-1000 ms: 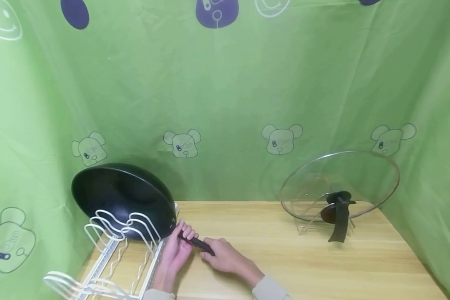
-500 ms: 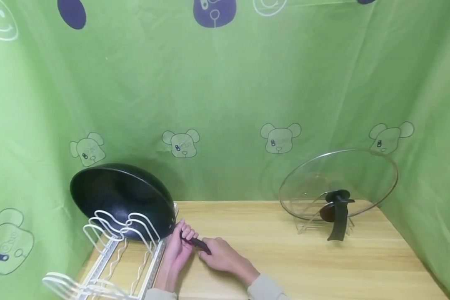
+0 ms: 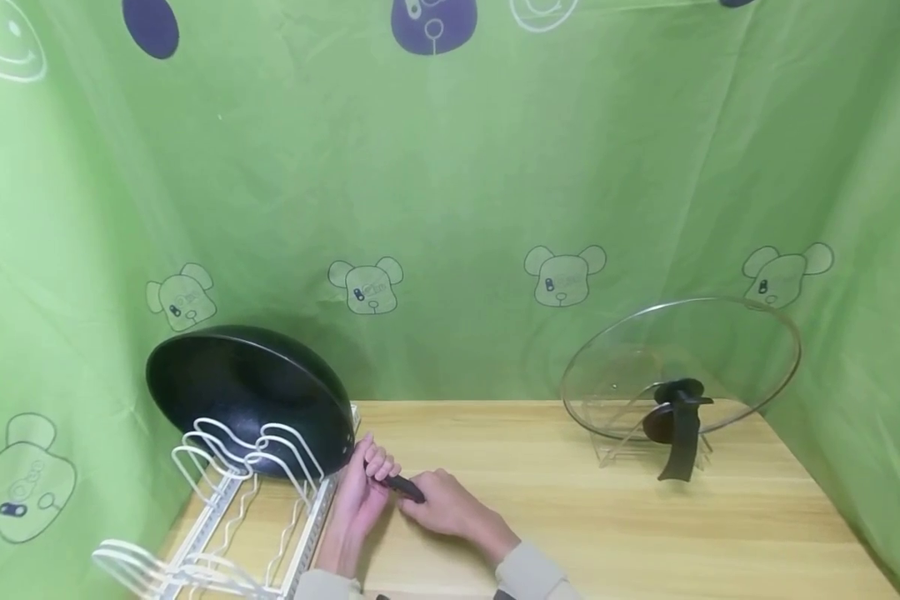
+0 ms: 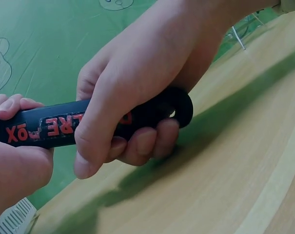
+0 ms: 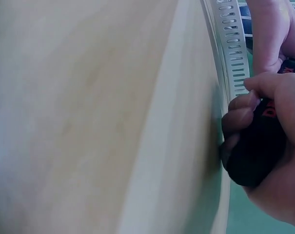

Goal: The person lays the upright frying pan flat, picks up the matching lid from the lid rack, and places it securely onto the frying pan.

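I see the left hand point(image 3: 363, 490) gripping the handle point(image 3: 407, 488) close to the wok point(image 3: 247, 387), while the right hand point(image 3: 446, 504) wraps its fingers round the handle's end. The wok tilts up on its side at far left, behind the white loops of the rack point(image 3: 311, 522); I cannot tell whether it bears on them. At far right, a glass lid point(image 3: 682, 354) stands tilted on the table point(image 3: 570, 533).
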Demonstrator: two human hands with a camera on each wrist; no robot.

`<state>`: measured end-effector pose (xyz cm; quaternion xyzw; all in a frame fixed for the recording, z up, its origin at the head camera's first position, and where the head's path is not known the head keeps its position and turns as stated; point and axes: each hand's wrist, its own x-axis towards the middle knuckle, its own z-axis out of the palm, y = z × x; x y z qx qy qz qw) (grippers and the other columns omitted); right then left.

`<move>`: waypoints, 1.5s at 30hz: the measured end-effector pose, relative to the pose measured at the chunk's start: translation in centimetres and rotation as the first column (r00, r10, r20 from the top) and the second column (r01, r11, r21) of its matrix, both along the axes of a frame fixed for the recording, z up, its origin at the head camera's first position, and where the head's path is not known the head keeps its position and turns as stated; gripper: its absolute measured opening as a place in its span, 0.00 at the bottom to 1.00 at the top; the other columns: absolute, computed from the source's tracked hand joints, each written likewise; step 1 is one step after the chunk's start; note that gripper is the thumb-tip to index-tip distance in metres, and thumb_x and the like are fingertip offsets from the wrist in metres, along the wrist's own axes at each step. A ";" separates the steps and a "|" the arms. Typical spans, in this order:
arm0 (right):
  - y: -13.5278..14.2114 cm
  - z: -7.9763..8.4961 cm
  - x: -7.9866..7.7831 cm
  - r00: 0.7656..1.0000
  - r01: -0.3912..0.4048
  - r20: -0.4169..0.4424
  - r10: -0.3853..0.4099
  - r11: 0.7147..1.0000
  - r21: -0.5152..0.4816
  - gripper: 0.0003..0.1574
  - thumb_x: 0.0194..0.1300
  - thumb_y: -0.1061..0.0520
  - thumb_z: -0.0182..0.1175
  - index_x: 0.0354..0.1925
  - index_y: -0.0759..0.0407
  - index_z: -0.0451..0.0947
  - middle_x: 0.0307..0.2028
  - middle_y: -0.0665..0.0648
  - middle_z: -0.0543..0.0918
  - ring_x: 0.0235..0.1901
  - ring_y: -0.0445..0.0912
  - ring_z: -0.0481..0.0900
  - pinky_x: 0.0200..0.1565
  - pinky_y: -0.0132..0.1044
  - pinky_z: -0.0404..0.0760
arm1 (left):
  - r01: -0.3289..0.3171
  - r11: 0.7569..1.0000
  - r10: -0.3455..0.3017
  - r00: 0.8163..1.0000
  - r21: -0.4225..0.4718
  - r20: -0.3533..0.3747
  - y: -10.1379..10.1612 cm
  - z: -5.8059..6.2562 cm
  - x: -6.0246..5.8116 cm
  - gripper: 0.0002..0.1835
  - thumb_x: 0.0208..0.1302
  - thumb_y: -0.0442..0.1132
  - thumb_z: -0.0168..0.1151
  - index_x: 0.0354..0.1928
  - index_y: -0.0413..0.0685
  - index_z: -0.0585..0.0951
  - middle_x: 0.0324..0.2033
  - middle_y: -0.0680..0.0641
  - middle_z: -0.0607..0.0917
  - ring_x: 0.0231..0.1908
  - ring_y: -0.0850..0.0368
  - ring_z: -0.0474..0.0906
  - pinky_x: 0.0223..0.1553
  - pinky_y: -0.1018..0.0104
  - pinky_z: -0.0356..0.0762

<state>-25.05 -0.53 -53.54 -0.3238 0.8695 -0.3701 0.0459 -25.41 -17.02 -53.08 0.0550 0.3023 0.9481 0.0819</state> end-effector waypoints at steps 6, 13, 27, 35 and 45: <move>-0.3 -0.1 0.4 1.000 0.027 0.010 -0.027 0.999 -0.021 0.18 0.59 0.54 0.60 0.15 0.48 0.69 0.10 0.41 0.66 0.08 0.32 0.59 0.12 0.25 0.63 | 0.045 0.999 -0.045 0.995 0.000 -0.094 -0.2 0.1 0.4 0.23 0.76 0.47 0.39 0.18 0.57 0.63 0.14 0.57 0.59 0.19 0.62 0.52 0.27 0.74 0.63; -0.2 -0.5 0.5 0.999 0.020 0.039 -0.019 1.000 -0.021 0.17 0.60 0.54 0.59 0.15 0.49 0.70 0.10 0.41 0.66 0.08 0.32 0.59 0.11 0.23 0.60 | 0.054 0.999 -0.055 0.993 -0.005 -0.103 -0.1 0.1 0.9 0.22 0.76 0.46 0.37 0.18 0.57 0.63 0.14 0.58 0.60 0.19 0.62 0.53 0.28 0.74 0.64; 0.2 0.3 0.9 1.000 -0.010 -0.013 0.010 1.000 -0.014 0.16 0.61 0.55 0.58 0.17 0.49 0.70 0.11 0.42 0.67 0.08 0.32 0.60 0.11 0.24 0.62 | 0.044 0.999 -0.045 0.993 -0.013 -0.112 0.4 1.6 1.5 0.22 0.76 0.46 0.39 0.18 0.56 0.63 0.15 0.56 0.58 0.19 0.61 0.52 0.28 0.73 0.64; 0.6 1.4 1.3 0.998 -0.004 -0.062 -0.001 0.997 -0.079 0.16 0.63 0.57 0.56 0.18 0.47 0.71 0.11 0.41 0.66 0.09 0.31 0.59 0.11 0.22 0.60 | 0.039 0.992 -0.057 0.985 -0.116 -0.163 1.1 4.2 1.8 0.22 0.76 0.46 0.39 0.18 0.55 0.61 0.15 0.55 0.57 0.19 0.60 0.52 0.26 0.72 0.62; 1.2 2.9 3.0 0.995 0.014 -0.098 -0.029 0.988 -0.151 0.20 0.65 0.58 0.54 0.16 0.48 0.66 0.12 0.40 0.63 0.10 0.30 0.56 0.12 0.21 0.59 | 0.059 0.975 -0.102 0.975 -0.213 -0.198 1.9 6.1 2.8 0.21 0.76 0.47 0.40 0.19 0.54 0.60 0.14 0.55 0.59 0.18 0.60 0.55 0.26 0.72 0.61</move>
